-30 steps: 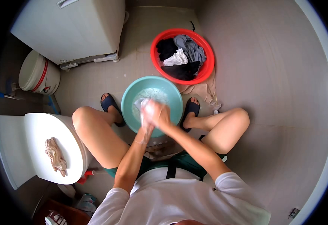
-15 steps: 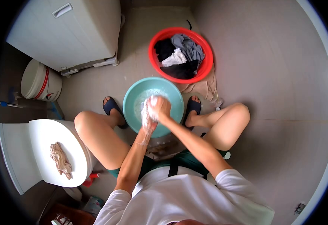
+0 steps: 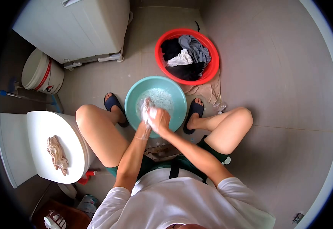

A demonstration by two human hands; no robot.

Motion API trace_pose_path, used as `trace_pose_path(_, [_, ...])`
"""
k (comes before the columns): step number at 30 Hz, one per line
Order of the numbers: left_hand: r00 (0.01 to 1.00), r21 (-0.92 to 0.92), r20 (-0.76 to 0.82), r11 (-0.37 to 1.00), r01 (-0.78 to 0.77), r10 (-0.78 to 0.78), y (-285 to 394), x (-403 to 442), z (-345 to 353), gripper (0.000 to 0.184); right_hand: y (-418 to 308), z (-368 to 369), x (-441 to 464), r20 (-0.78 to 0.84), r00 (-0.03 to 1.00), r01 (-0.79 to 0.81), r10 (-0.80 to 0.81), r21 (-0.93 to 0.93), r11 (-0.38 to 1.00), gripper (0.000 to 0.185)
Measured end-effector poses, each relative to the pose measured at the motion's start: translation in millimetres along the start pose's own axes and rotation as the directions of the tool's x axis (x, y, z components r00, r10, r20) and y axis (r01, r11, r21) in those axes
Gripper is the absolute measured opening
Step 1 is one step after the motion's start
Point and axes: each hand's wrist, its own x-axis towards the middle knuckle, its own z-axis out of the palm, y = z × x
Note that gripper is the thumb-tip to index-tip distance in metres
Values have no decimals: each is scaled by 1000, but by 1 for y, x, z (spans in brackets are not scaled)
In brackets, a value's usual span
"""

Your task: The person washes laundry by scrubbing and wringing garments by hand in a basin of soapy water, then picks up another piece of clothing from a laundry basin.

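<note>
Both of my hands are pressed together over the turquoise basin [image 3: 130, 108], which holds foamy water. My left hand [image 3: 145, 119] is coated in white suds down to the wrist. My right hand [image 3: 160, 120] is curled against it from the right, fingers closed. Between them shows a white, sudsy patch, seemingly a small soapy cloth [image 3: 148, 110]; foam and fingers hide its shape. Past the basin, a red tub [image 3: 214, 65] holds black, grey and white clothes [image 3: 194, 49].
A beige cloth [image 3: 208, 91] lies on the floor beside the red tub. To the left are a toilet [image 3: 40, 160] with a crumpled beige garment [image 3: 57, 154] on its lid, a white bucket [image 3: 36, 74] and a white appliance [image 3: 75, 34]. My sandalled feet flank the basin.
My hands have shifted slightly left and down within the basin, and more of the foamy water shows. The whole view has tilted a little.
</note>
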Motion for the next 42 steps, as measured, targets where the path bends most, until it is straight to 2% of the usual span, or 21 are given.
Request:
trace_pose_path(4, [1000,-38,-2,999,24,-24,-15,-18,20,37,0,-14,60,14,977,-214,214,6,977,35])
trace_pose_path(7, [968,-111,248,994,-6,34,-2,-3,-4,29,-5,-9,18,163,981,-104,104,-8,995,31])
trace_pose_path(9, [986,46,159,998,-50,42,-6,36,-54,29,-8,-7,-12,137,989,57,-61,37,998,32])
trace_pose_path(12, [978,-101,159,984,150,-133,-7,-1,-6,31,-2,-8,38,113,971,-195,208,-119,974,28])
trace_pose_path(14, [1000,-57,2,998,17,-17,-2,-33,41,32,10,-20,72,2,994,-110,110,33,993,36])
trace_pose_path(16, [991,-72,127,996,48,-38,6,-25,35,28,1,-12,50,55,991,-123,125,-34,992,30])
trace_pose_path(18, [724,-259,689,924,279,-26,3,19,-25,26,-13,-10,12,110,993,-41,48,-65,997,29])
trace_pose_path(19, [944,-190,313,968,164,-99,9,-1,-2,26,-15,-11,-3,75,995,71,-69,-29,997,29])
trace_pose_path(20, [955,-175,275,971,163,-111,2,5,-3,27,-14,-11,-9,38,982,183,-183,5,983,29])
trace_pose_path(22, [975,-140,170,975,171,-146,-14,6,-14,30,8,0,30,70,983,-155,169,-169,973,28])
trace_pose_path(24, [1000,1,-25,1000,-2,2,-13,-25,28,34,24,-16,76,133,960,-237,247,-85,968,28])
trace_pose_path(26, [1000,-18,30,1000,1,0,-5,-21,30,27,9,-16,53,92,965,-243,247,-53,969,25])
trace_pose_path(28, [923,-194,364,960,204,-123,-5,25,-31,24,2,-4,15,81,984,-163,162,13,987,21])
trace_pose_path(30, [836,-194,505,916,350,-213,10,-4,-5,26,-7,-8,-12,-62,978,205,-199,102,974,17])
trace_pose_path(31, [954,-125,252,972,199,-163,-2,-1,-1,27,0,-5,0,84,995,-66,60,69,995,21])
trace_pose_path(32, [997,-9,-22,998,69,-69,-16,-3,3,28,9,-5,16,-65,988,-142,139,-55,988,23])
trace_pose_path(33, [991,-13,-121,999,48,-49,-12,-28,30,32,31,-4,34,-66,992,-103,106,58,993,28])
trace_pose_path(35, [999,-101,-1,994,32,-33,-3,-38,39,30,53,-18,57,-94,991,-86,94,81,993,21])
trace_pose_path(38, [957,-200,272,979,-42,97,24,-31,36,22,70,-36,59,-186,982,128,14,724,678,22])
trace_pose_path(41, [982,-422,148,906,-45,117,37,-17,23,17,61,-65,38,43,999,-52,29,835,547,29])
trace_pose_path(42, [976,-474,127,875,-97,177,35,-10,18,21,60,-72,34,270,961,-261,60,815,517,31])
